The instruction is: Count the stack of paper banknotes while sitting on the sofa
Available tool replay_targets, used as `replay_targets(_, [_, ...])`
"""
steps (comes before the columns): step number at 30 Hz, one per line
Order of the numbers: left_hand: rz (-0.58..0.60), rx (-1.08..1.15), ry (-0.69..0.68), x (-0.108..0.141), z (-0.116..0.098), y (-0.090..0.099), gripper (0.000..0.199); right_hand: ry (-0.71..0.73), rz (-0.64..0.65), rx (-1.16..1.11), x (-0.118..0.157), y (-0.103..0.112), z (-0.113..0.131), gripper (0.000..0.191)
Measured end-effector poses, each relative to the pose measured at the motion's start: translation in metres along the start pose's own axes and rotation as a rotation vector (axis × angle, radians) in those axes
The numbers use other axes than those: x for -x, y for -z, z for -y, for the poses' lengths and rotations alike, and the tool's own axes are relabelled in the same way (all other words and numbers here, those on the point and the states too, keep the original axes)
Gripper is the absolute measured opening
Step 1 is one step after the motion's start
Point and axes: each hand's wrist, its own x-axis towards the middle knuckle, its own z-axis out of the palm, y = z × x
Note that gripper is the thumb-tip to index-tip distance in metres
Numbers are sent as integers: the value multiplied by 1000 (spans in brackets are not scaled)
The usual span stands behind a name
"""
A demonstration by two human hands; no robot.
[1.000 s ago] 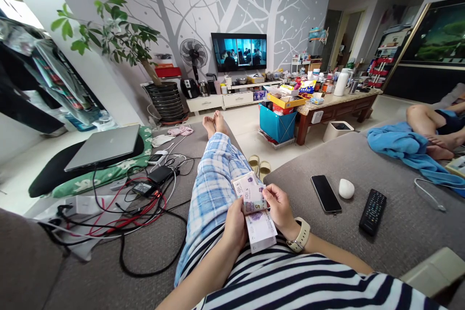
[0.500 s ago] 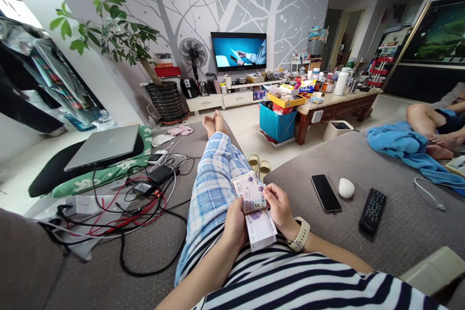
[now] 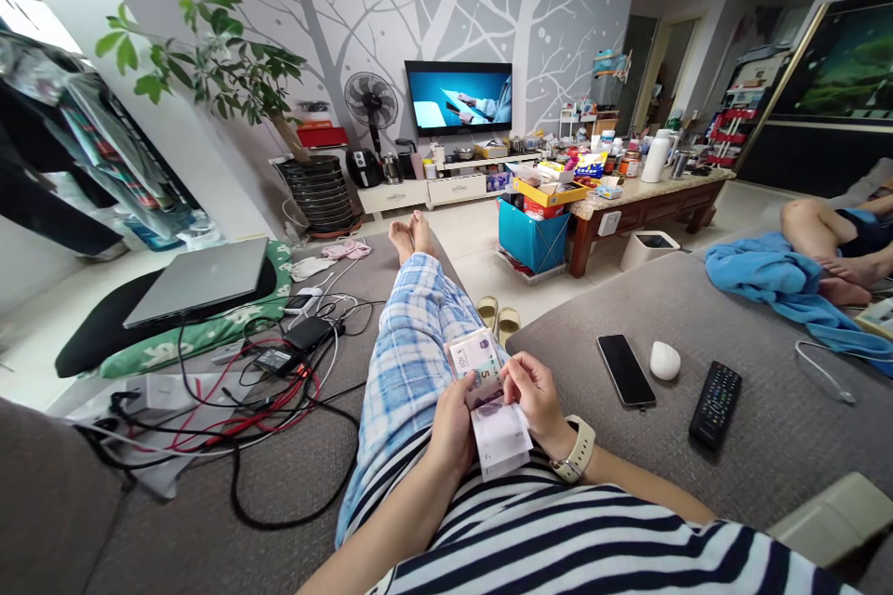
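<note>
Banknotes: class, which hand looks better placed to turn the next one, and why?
Probably the right hand: its curled fingers are by the right edge of the banknotes. The left hand grips them from the other side, thumb on top, so it seems better suited to steadying.

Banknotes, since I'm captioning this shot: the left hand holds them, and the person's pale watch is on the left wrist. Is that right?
Not quite: the pale watch is on the right wrist, as the head view shows. The left hand does hold the banknotes.
</note>
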Motion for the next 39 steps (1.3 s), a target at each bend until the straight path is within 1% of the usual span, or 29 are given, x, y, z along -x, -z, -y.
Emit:
replay_targets(2, [-1,-3,-4,-1,1,1,20,-14,10,-12,-1,1,-3,41])
replay_targets(6, [-20,-14,24,0,1,0,21,-29,-65,34,-5,3,-10,36])
replay_targets(10, [1,2,51,4,-3,-2,21,-70,-112,38,-9,3,-16,32])
replay_targets(13, [0,13,64,9,-8,-4,21,-76,-126,88,-10,3,-16,32])
replay_targets(17, [35,-1,65,15,-13,-6,20,-73,-103,143,-9,4,-12,34])
replay_targets(21, [-33,68,52,17,-13,-11,22,-40,-88,151,-9,4,-10,35])
replay_targets(24, [-34,107,65,18,-14,-15,26,-17,-79,132,-7,4,-8,35])
replay_targets(27, [-54,119,81,18,-16,-17,24,3,-61,111,-5,3,-6,35])
replay_targets(30, [-84,125,86,16,-16,-17,24,14,-58,108,-2,2,-3,33])
replay_targets(34, [-88,136,69,12,-13,-15,26,26,-41,57,-1,1,-1,31])
replay_targets(39, [-55,67,25,10,-10,-11,26,17,-26,47,-1,0,0,30])
